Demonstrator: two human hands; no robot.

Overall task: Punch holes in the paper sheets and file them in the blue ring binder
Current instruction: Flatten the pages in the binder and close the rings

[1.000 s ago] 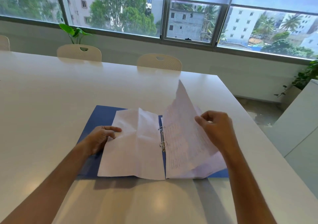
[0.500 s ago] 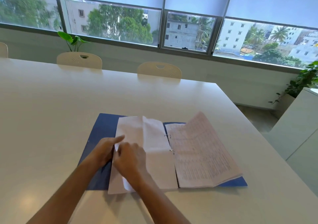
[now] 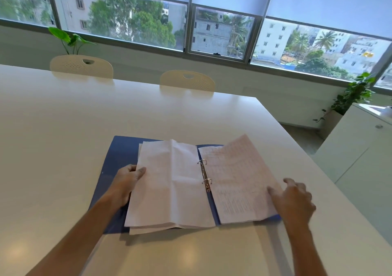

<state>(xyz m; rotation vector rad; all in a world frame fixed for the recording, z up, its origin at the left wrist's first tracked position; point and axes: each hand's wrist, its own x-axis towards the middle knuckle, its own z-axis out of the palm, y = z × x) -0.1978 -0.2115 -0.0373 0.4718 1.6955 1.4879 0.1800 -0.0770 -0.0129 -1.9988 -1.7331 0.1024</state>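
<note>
The blue ring binder (image 3: 118, 159) lies open on the white table (image 3: 63, 127). Its two metal rings (image 3: 205, 176) stand in the middle, threaded through paper sheets on both sides. The left stack of blank, creased sheets (image 3: 169, 186) lies flat; my left hand (image 3: 127, 180) grips its left edge with the thumb on top. The right stack of printed sheets (image 3: 237, 182) has its far right corner curled up. My right hand (image 3: 292, 199) rests with fingers spread on the right edge of that stack, holding nothing.
Two cream chairs (image 3: 81, 65) (image 3: 187, 80) stand at the table's far side under the windows. A white cabinet (image 3: 360, 148) stands to the right past the table's right edge. Potted plants (image 3: 352, 97) sit by the wall.
My right hand has moved from the left stack across to the right edge of the printed sheets. The sheet that was lifted earlier now lies down. My left hand stays at the left stack.
</note>
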